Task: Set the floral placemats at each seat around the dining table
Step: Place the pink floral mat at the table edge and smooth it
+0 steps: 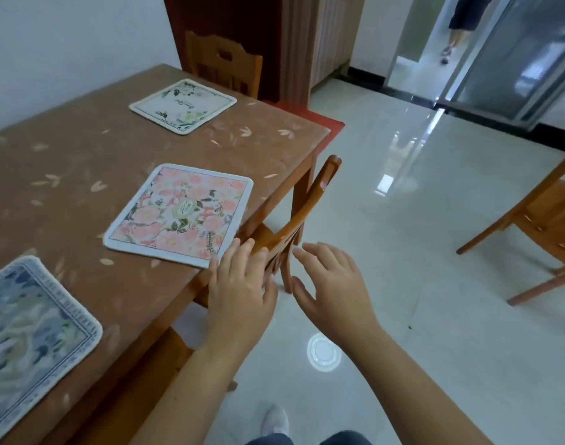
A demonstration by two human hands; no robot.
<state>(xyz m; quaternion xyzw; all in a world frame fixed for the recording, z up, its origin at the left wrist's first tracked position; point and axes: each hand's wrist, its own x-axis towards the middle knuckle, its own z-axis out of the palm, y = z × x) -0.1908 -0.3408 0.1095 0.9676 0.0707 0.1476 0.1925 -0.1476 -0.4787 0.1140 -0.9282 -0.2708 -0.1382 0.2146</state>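
Three placemats lie flat; the pink placemat (180,215) looks thin and limp, so pinch its near edge. My left hand (239,284) and right hand (330,284) are spread, empty.

Bright, even daylight, apparently from the doorway, glaring off the glossy floor (403,175); wide-angle bowing at edges, soft overall focus, slight motion blur on both hands.
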